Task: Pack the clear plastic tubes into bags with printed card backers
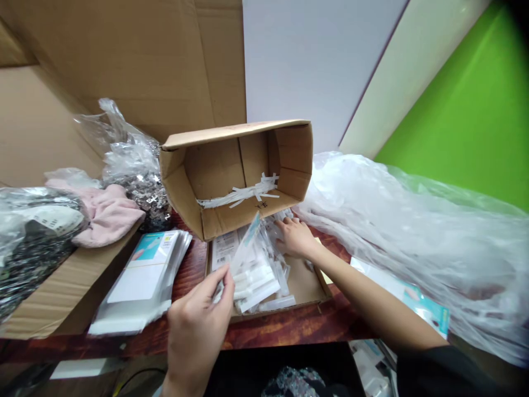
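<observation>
My left hand [202, 320] is closed in a pinch on a clear plastic bag [247, 242] with a teal strip, which stands up tilted from my fingertips. Below and beyond it is a shallow cardboard tray [308, 286]. Inside the tray lies a heap of small translucent white plastic pieces [258, 284], some like slim sleeves, beside a printed sheet [224, 246]. My right hand [295, 238] reaches into the back of this heap, fingers bent and a little apart, thumb away from them. Its fingertips are partly lost among the pieces.
An open carton [235, 160] lies on its side behind the tray, white strips inside. Left are a stack of teal-and-white packaging bags [142, 270], pink cloth [107, 215] and a bag of dark pieces [144, 193]. White plastic sheeting [392, 209] and a teal package [417, 300] lie right.
</observation>
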### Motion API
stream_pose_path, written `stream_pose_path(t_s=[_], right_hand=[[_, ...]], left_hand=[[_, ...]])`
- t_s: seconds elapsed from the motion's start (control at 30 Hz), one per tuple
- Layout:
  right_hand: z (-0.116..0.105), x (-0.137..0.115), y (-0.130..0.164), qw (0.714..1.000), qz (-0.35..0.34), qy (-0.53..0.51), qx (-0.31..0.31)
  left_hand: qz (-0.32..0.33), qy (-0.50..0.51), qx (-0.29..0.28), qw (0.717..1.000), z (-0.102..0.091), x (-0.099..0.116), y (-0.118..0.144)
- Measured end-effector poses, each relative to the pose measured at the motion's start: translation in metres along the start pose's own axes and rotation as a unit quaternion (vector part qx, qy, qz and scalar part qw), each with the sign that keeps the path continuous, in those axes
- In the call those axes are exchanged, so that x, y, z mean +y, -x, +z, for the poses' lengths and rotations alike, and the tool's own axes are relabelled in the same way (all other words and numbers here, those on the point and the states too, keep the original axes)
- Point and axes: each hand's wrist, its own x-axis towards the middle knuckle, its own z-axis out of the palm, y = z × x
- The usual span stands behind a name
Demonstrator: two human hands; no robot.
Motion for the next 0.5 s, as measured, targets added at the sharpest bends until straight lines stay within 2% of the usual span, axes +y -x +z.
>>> stream_pose_path(t_s=[0.07,0.1,0.13,0.17,0.23,0.27,0.33,0.4,0.5], right_hand=[[0.011,-0.001,-0.002,1.000,0.007,0.003,-0.004],[0.015,-0.001,-0.004,1.000,0.008,-0.003,-0.006],[0.017,0.000,-0.006,1.000,0.009,-0.013,-0.007],[0.017,0.001,-0.007,1.000,0.010,-0.028,-0.006],[0.014,0.004,-0.008,0.997,0.013,-0.075,0.004],[0.011,0.004,-0.007,0.994,0.014,-0.106,0.015],[0.003,0.002,-0.001,0.982,0.019,-0.184,0.046],[-0.006,-0.008,0.011,0.956,0.026,-0.282,0.079],[-0.012,-0.034,0.034,0.886,0.044,-0.446,0.115]], left_hand=[[-0.112,0.099,0.031,0.988,-0.008,-0.001,-0.008],[-0.184,0.174,0.047,0.966,-0.010,-0.002,-0.013],[-0.256,0.258,0.061,0.930,-0.010,-0.003,-0.019],[-0.320,0.340,0.068,0.881,-0.009,-0.004,-0.024],[-0.403,0.473,0.065,0.781,-0.003,-0.005,-0.032],[-0.427,0.517,0.055,0.740,0.002,-0.005,-0.035],[-0.443,0.575,0.029,0.688,0.012,-0.002,-0.036],[-0.431,0.605,0.012,0.669,0.023,0.004,-0.033],[-0.393,0.631,-0.018,0.668,0.038,0.013,-0.027]])
